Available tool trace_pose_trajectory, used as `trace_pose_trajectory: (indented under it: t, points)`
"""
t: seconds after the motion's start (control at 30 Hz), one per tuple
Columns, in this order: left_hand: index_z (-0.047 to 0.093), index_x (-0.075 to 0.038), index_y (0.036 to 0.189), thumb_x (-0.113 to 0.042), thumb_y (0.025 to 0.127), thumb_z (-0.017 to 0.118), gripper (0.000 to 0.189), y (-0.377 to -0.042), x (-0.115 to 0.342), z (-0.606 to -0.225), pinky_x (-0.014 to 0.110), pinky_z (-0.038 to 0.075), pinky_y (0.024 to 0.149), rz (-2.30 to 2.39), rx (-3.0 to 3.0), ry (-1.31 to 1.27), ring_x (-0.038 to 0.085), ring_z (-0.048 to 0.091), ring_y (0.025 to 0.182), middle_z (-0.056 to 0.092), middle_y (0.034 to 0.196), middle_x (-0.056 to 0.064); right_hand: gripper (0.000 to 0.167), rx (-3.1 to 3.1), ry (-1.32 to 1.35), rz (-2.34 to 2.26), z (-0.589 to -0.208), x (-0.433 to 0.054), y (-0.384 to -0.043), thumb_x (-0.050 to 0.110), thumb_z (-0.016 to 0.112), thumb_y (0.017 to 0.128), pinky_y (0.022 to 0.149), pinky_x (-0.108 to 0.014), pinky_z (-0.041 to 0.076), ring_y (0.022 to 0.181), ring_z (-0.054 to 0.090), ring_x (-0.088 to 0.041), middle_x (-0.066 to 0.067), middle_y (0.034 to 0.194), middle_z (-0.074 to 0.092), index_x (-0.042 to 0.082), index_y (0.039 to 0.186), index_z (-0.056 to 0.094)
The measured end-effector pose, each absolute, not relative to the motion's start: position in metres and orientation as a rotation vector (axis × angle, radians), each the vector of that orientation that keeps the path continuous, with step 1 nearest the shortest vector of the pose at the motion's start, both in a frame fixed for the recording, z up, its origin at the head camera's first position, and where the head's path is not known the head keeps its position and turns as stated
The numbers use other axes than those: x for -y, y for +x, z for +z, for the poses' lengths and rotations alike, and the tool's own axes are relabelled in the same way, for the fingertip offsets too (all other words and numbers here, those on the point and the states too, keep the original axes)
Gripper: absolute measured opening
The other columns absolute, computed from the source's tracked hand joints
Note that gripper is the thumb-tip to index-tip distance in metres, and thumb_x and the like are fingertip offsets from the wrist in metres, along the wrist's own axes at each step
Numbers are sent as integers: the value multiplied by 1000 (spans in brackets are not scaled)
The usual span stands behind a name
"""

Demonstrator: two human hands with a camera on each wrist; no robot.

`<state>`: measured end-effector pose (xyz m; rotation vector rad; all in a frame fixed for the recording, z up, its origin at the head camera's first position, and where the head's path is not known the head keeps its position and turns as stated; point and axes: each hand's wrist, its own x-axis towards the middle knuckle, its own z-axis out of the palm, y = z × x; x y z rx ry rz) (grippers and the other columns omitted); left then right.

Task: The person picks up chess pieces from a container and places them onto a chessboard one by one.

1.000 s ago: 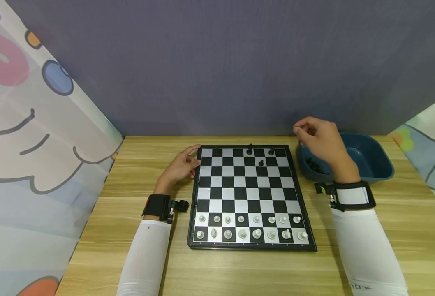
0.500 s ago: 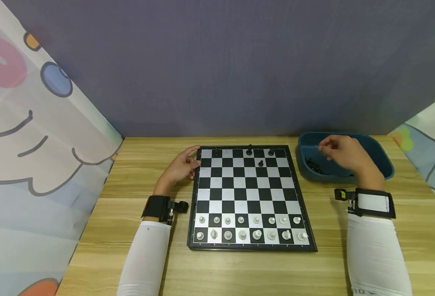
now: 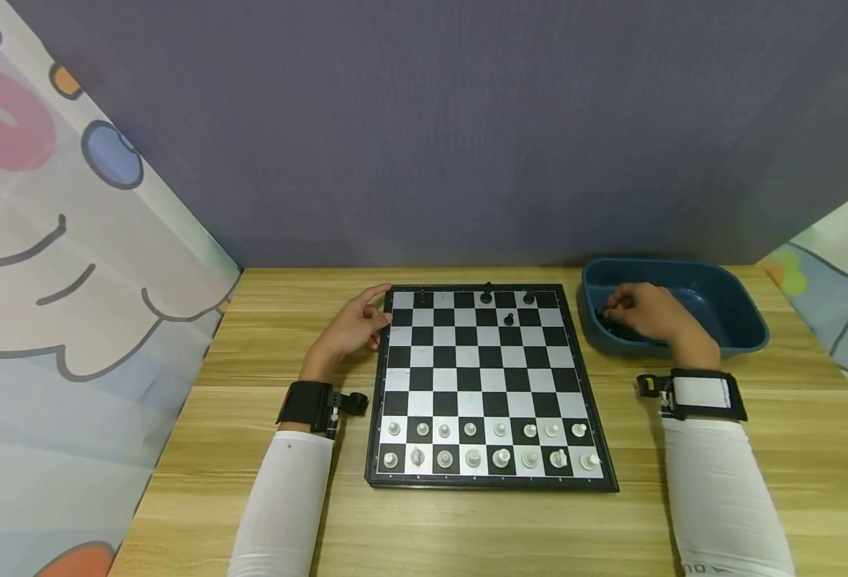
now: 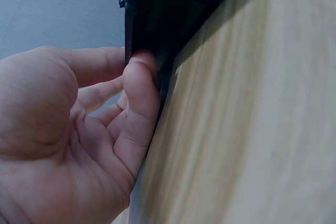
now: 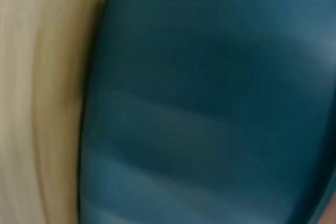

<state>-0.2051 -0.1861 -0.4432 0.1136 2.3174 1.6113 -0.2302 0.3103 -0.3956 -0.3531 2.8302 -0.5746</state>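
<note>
A black-framed chessboard (image 3: 478, 357) lies on the wooden table. White chess pieces (image 3: 472, 455) stand in two rows along its near side, while a few black chess pieces (image 3: 486, 293) stand towards the far side. My left hand (image 3: 352, 324) grips the board's far left corner; the left wrist view shows bent fingers (image 4: 139, 90) against the board's dark side (image 4: 157, 14). Inside the blue tub (image 3: 745, 320), my right hand (image 3: 651, 311) reaches down with bent fingers among dark pieces (image 3: 615, 327). Whether it holds one is hidden. The right wrist view shows mostly the tub's wall (image 5: 199, 103).
The tub stands to the right of the board, close to the far table edge. A grey upright panel (image 3: 424, 136) rises behind the table (image 3: 510, 529). A cartoon-printed sheet (image 3: 56, 304) hangs at the left.
My right hand has moved from above the tub's far left rim, over the tub, then down and left to the dark pieces inside. The left hand and board have stayed still.
</note>
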Motion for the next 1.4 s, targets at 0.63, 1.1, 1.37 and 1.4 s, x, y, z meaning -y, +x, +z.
trace_pose_trajectory:
  t: [0.63, 1.1, 1.37, 1.4]
  points:
    - [34, -24, 160, -8, 103, 60, 65, -207, 187, -446, 27, 56, 54, 1618, -2325, 108, 17, 56, 58, 57, 85, 8, 21, -2838, -275, -557, -402, -292, -232, 20, 52, 101, 69, -35, 37, 74, 50, -26, -10, 81, 58, 5, 89, 61]
    - [33, -28, 160, -10, 103, 60, 65, -208, 187, -445, 27, 57, 55, 1593, -2320, 103, 16, 56, 59, 57, 85, 7, 24, -2851, -248, -565, -402, -293, -232, 19, 54, 100, 108, -70, 37, 93, 57, -38, -21, 99, 68, -1, 99, 68]
    - [32, -25, 161, -8, 103, 59, 66, -208, 187, -446, 27, 57, 55, 1604, -2317, 114, 16, 56, 58, 57, 85, 7, 22, -2912, -268, -572, -402, -293, -233, 17, 58, 97, 88, -59, 49, 82, 59, -36, -18, 89, 68, 0, 90, 70]
    - [32, -25, 161, -8, 103, 59, 66, -209, 187, -447, 27, 57, 55, 1603, -2320, 115, 16, 56, 59, 57, 85, 7, 21, -2925, -265, -583, -402, -292, -233, 17, 58, 97, 82, -54, 49, 78, 57, -32, -16, 85, 67, 1, 88, 69]
